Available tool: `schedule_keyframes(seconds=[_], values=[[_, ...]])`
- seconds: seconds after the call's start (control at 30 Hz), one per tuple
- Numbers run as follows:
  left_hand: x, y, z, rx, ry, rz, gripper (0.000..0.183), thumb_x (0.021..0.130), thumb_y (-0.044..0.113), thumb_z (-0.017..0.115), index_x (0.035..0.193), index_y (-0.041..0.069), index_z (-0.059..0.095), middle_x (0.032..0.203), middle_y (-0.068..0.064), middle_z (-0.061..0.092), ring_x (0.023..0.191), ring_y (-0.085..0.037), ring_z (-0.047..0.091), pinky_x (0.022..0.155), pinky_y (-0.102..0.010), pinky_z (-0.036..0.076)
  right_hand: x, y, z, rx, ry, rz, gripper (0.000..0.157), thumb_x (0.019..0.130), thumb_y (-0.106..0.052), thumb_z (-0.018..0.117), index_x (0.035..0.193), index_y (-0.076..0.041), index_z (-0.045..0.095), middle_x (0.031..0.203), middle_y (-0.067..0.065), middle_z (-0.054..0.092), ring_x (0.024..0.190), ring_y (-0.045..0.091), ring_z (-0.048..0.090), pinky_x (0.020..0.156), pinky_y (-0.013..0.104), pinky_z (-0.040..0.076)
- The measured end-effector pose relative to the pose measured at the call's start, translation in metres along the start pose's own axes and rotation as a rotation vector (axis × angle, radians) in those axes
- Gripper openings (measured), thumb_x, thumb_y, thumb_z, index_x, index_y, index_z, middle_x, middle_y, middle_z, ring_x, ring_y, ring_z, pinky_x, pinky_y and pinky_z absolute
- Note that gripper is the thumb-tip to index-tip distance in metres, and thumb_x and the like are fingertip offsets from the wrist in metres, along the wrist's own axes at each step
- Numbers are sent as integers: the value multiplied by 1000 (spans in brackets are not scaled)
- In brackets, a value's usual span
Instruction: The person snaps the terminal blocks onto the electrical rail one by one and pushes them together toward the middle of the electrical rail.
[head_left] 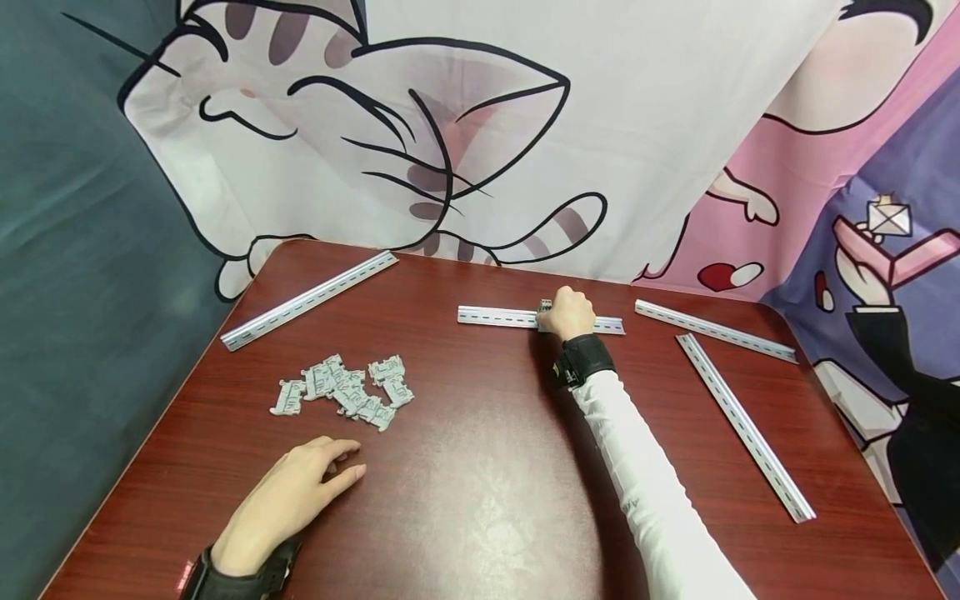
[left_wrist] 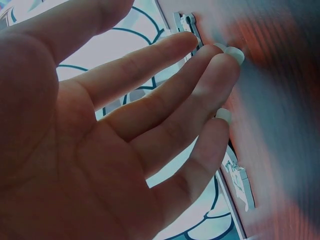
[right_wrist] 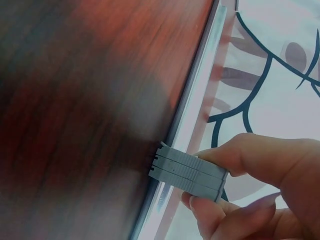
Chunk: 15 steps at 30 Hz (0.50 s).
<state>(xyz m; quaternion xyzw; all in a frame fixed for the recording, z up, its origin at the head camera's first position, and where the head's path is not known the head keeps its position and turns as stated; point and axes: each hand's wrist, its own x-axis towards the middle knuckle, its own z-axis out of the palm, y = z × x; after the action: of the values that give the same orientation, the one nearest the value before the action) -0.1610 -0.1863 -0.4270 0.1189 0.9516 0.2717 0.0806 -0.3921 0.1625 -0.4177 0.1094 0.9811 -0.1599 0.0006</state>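
Note:
My right hand (head_left: 568, 314) pinches a small stack of grey terminal blocks (right_wrist: 189, 172) between thumb and fingers. The stack sits against a slotted metal DIN rail (head_left: 495, 317) that lies crosswise at the back of the table; whether it is clipped on, I cannot tell. In the head view the hand hides most of the stack. My left hand (head_left: 288, 492) is at the front left with loosely bent fingers and holds nothing. Just beyond it lies a loose cluster of grey terminal blocks (head_left: 348, 393), flat on the table.
One more slotted rail (head_left: 311, 300) lies slantwise at the back left. Two others are on the right, a rear rail (head_left: 716, 331) and a longer-looking front rail (head_left: 746, 425). Behind the brown table (head_left: 465, 467) hangs a printed cloth (head_left: 637, 125).

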Motion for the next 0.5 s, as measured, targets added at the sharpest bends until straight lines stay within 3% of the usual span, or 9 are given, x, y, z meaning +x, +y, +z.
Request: schedule_keyframes(seconds=[0.5], values=[[0,-4,5,17,13,0,33,88,28,69,111,6,69,95,0,63,78,-9,53,69,-31,46,20,-5,2,-6,-12,17,30,76,-29,74,87,-3,65,104,23,69,99,40,66,78,51,54]])
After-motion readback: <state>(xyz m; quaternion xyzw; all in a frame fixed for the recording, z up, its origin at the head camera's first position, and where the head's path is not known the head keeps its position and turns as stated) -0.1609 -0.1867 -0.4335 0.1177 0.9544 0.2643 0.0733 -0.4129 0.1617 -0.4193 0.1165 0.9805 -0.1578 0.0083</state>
